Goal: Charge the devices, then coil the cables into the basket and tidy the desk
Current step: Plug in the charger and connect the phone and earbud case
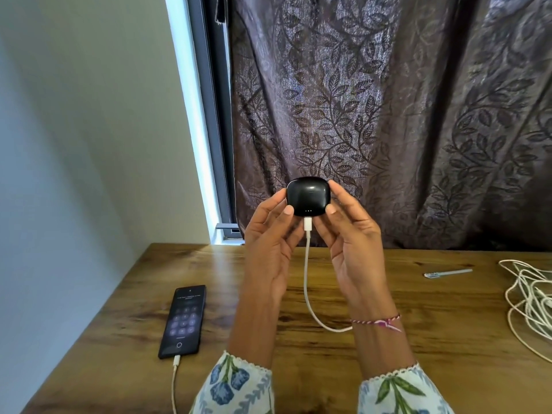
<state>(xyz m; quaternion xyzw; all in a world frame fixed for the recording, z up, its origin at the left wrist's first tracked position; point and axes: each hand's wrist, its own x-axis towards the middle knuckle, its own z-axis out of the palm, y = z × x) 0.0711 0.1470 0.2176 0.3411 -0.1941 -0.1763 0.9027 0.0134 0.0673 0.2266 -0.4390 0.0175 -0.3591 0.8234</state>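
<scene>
Nearest, two floral sleeves (236, 383) frame the view. On the wooden tabletop (433, 369) at left, a phone (182, 321) lies face up, screen lit, a white cable (173, 383) plugged into its near end. Raised above the tabletop, the left hand (268, 249) and the right hand (352, 249) pinch a black earbuds case (308, 196) between their fingers (288, 210), a white charging cable (307, 279) plugged in below. Farther right lie a loose cable bundle (531, 300) and a small metal tool (448, 273). Behind hangs a patterned curtain (388, 100).

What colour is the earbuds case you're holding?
Glossy black earbuds case, with a white cable plugged in; head view.
</scene>
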